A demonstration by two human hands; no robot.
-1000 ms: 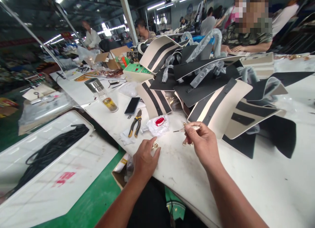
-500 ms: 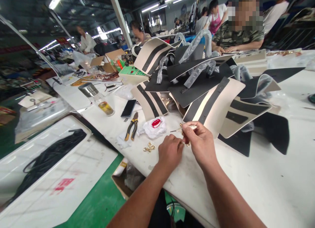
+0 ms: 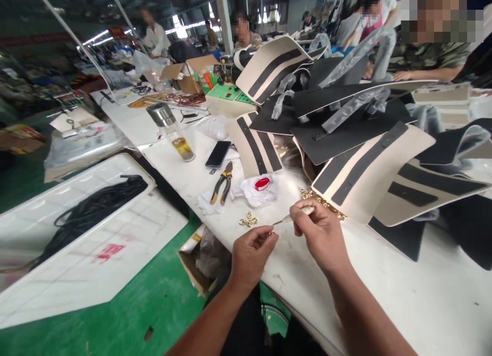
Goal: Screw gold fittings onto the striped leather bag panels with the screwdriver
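- Small piece (image 3: 271, 234): held between the thumb and fingertips of my left hand (image 3: 248, 256), grip narrow; the fingers mostly cover it, so I cannot tell its shape.
- Pointed tool (image 3: 286, 219): held by its pale handle in my right hand (image 3: 320, 232), grip closed on it. The fingers hide part of the handle; the tip is at the left fingertips, but I cannot tell whether it touches the small piece.
- Large heap of gold-coloured fittings (image 3: 331, 207): just beyond the right hand, partly hidden by a striped panel (image 3: 367, 192).
- Stacked black panels (image 3: 346, 135): overlapping, with plastic-wrapped strips among them; they block my view of the far worktop (image 3: 407, 299).
- Person in a camouflage top (image 3: 430, 61): behind the stack, largely obscured.
- Small group of gold-coloured fittings (image 3: 249, 221): near the left hand.
- Pliers (image 3: 222, 184), phone (image 3: 218, 154), lidded bottle (image 3: 180, 143) and crumpled white wrapping (image 3: 249, 192) with a red oval: beyond that group.
- Cardboard box (image 3: 190, 269): below the worktop edge, partly cut off by it.
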